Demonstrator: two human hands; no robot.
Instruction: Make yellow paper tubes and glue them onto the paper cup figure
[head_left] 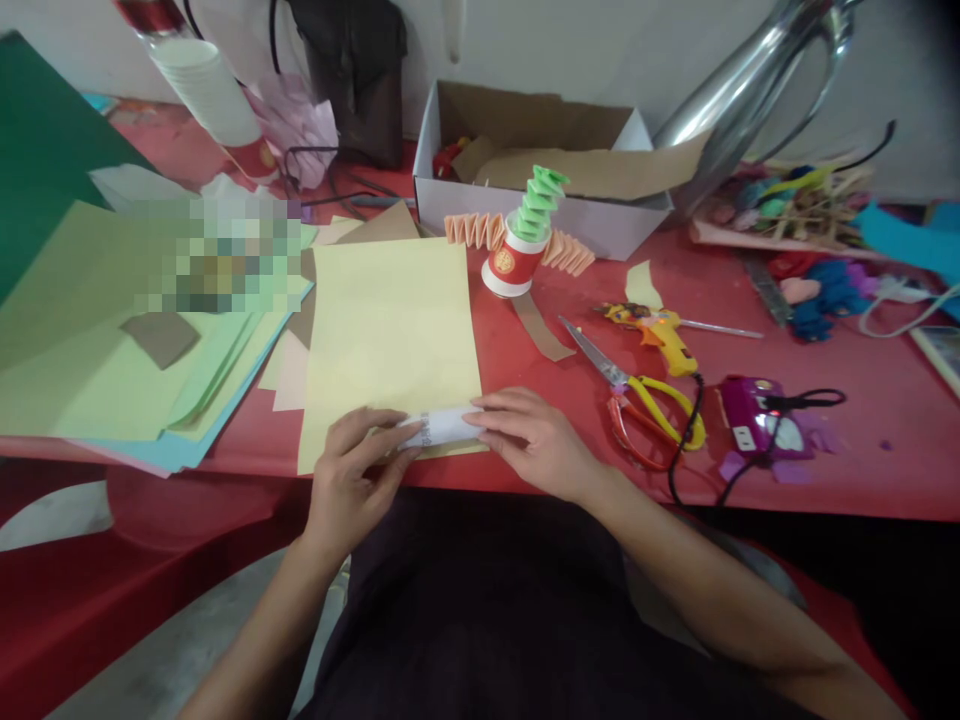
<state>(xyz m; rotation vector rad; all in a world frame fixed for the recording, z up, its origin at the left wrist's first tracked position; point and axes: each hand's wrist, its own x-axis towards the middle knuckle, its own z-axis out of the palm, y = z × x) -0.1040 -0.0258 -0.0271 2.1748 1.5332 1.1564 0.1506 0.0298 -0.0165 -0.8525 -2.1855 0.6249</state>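
Note:
Between my two hands lies a small white paper roll (444, 428) with dark print near its left end. My left hand (360, 460) pinches the left end, fingers above and thumb below. At the other end, my right hand (529, 438) grips the roll with its fingertips. Under the roll is a large sheet of pale yellow paper (390, 330), close to the table's front edge. Beyond it stands a red and white paper cup (514, 258), with a green folded paper strip (541, 205) rising from it and orange pleated strips (474, 231) at its sides.
Scissors (630, 385) with yellow and red handles lie right of my hands, beside a yellow glue gun (660, 338) and a purple power socket (765, 418). Coloured paper sheets (82, 330) are stacked left. Behind stand an open white box (532, 205) and stacked paper cups (206, 90).

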